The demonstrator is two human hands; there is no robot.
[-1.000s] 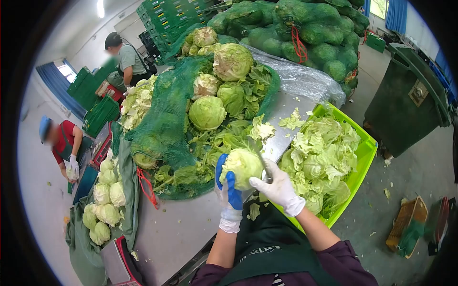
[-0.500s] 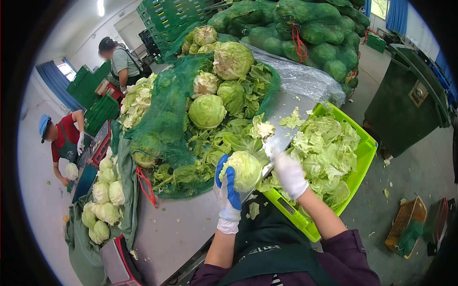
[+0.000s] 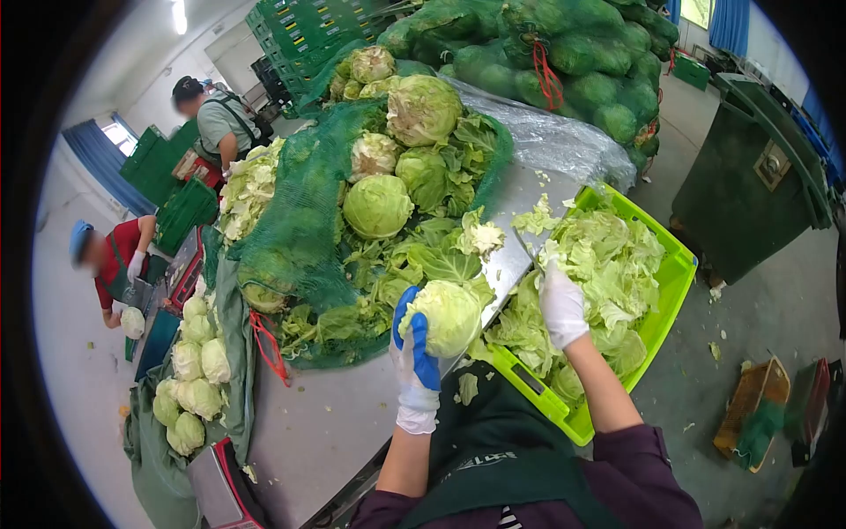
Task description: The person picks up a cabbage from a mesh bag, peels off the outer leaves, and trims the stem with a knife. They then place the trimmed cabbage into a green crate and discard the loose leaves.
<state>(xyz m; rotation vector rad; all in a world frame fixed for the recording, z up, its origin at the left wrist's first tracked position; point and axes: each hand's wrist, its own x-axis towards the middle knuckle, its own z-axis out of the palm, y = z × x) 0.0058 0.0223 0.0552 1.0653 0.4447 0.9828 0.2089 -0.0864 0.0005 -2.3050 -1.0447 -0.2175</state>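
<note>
My left hand [image 3: 416,353], in a white and blue glove, grips a pale green cabbage [image 3: 447,317] at the table edge. My right hand [image 3: 561,307], white-gloved, is closed around a knife [image 3: 530,253] whose blade points up and left, over the left side of a lime green crate [image 3: 674,295]. Loose cabbage leaves [image 3: 608,273] fill the crate. Behind the held cabbage, a green net sack [image 3: 308,207] lies open with whole cabbages [image 3: 378,206] and leaves. A cut cabbage piece [image 3: 481,238] sits beside it.
Trimmed cabbages [image 3: 201,395] lie at the left. Two people [image 3: 225,128] work beyond the table [image 3: 326,441]. Full net sacks [image 3: 573,62] are piled behind. A dark bin [image 3: 736,181] and an orange crate [image 3: 749,410] stand on the floor at right.
My right hand with the knife has moved right and slightly up, away from the cabbage. The cabbage in my left hand has shifted slightly left. The red-shirted person leans lower.
</note>
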